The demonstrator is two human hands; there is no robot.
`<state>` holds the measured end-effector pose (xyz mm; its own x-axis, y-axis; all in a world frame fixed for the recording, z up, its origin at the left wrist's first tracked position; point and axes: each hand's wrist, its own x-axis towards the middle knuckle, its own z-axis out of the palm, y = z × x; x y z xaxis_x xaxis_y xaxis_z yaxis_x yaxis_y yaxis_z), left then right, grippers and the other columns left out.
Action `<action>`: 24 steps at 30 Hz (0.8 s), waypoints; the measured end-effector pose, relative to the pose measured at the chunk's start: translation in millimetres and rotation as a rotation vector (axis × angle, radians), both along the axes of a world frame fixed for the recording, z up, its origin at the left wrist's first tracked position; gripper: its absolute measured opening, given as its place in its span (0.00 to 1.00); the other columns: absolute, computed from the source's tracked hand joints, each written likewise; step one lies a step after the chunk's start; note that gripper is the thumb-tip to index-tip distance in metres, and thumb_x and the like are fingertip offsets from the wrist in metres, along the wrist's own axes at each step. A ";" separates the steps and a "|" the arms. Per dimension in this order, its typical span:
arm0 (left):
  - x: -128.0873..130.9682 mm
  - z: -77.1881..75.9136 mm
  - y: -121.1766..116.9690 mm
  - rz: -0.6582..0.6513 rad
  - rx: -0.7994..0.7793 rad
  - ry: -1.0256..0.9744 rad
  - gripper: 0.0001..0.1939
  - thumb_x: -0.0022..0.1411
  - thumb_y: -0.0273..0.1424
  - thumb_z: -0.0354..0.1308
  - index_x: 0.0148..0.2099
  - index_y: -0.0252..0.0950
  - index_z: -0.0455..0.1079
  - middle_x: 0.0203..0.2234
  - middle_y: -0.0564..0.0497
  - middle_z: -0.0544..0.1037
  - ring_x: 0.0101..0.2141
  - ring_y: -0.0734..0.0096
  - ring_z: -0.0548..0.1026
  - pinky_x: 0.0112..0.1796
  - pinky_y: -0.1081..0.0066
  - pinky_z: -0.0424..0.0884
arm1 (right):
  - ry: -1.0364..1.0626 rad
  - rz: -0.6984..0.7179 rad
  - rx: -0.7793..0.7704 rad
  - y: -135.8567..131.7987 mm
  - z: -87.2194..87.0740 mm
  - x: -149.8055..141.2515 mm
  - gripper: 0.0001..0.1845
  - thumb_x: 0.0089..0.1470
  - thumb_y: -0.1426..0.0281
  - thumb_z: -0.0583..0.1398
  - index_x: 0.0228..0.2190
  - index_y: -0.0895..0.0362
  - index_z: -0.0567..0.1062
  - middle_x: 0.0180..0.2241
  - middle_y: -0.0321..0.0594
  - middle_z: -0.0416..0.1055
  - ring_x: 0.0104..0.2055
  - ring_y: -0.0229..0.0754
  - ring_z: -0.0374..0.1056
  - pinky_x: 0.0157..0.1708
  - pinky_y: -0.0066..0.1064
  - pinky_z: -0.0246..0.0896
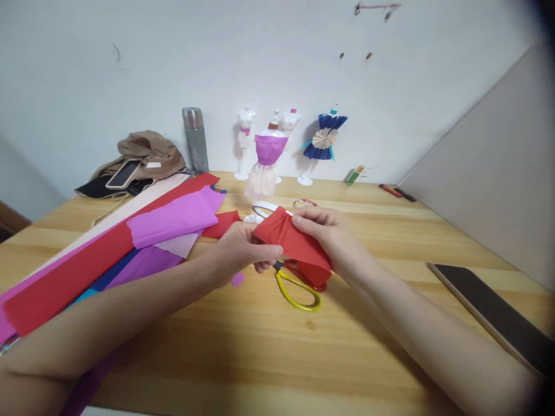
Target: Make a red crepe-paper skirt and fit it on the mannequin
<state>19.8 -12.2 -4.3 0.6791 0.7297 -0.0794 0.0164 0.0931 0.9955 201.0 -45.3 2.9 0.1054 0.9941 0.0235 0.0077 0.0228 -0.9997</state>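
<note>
Between both hands, above the middle of the table, is a piece of red crepe paper (299, 237) with small gathers along its upper edge. My left hand (243, 248) pinches its left end, thumb on top. At the upper right edge, my right hand (321, 231) grips the same piece between thumb and fingers. Scissors (299, 289) with a yellow handle lie beneath, partly hidden by the paper. Behind the hands sits a roll of white tape (263, 208). Another red paper piece (223, 224) lies beside my left hand, and a small purple scrap (238, 279) is below it.
Mini mannequins stand at the wall, one in a purple top (271, 149), another in a blue dress (325, 138). Coloured paper sheets (87, 266) cover the left side. A flask (196, 141), a cap and cloth bundle (147, 153), and a large phone (489, 312) surround the workspace.
</note>
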 end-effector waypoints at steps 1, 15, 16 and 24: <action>0.5 1.6 -0.3 0.010 0.020 0.023 0.10 0.48 0.28 0.63 0.20 0.31 0.66 0.15 0.55 0.70 0.18 0.81 0.66 0.22 0.77 0.64 | 0.021 0.002 0.003 0.1 -0.4 0.1 0.11 0.42 0.62 0.68 0.23 0.56 0.76 0.23 0.35 0.73 0.23 0.37 0.65 0.24 0.29 0.58; -44.6 58.9 33.4 -0.187 0.738 0.622 0.13 0.54 0.39 0.61 0.26 0.34 0.75 0.18 0.55 0.72 0.20 0.77 0.65 0.21 0.76 0.55 | -0.249 0.051 0.070 0.6 -2.6 -3.7 0.10 0.45 0.61 0.64 0.23 0.55 0.75 0.24 0.38 0.73 0.26 0.40 0.66 0.26 0.32 0.58; -44.5 58.5 35.0 -0.066 0.815 0.535 0.12 0.56 0.37 0.59 0.28 0.35 0.75 0.21 0.55 0.73 0.23 0.76 0.67 0.24 0.76 0.57 | -0.309 0.074 0.093 -0.6 -3.1 -5.2 0.09 0.46 0.62 0.63 0.23 0.55 0.75 0.24 0.37 0.73 0.26 0.40 0.65 0.26 0.32 0.57; -22.6 26.1 28.2 -0.239 0.810 0.469 0.19 0.64 0.37 0.45 0.22 0.36 0.52 0.19 0.57 0.55 0.22 0.78 0.55 0.23 0.73 0.50 | -0.562 0.216 0.166 -11.3 -7.7 -13.7 0.10 0.53 0.63 0.58 0.28 0.55 0.78 0.24 0.39 0.74 0.27 0.43 0.67 0.28 0.34 0.60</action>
<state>-2.8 16.0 21.8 0.8442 0.5290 0.0861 0.3581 -0.6763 0.6437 187.4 -56.5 -4.8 -0.1706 0.9701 0.1726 0.5093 0.2368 -0.8273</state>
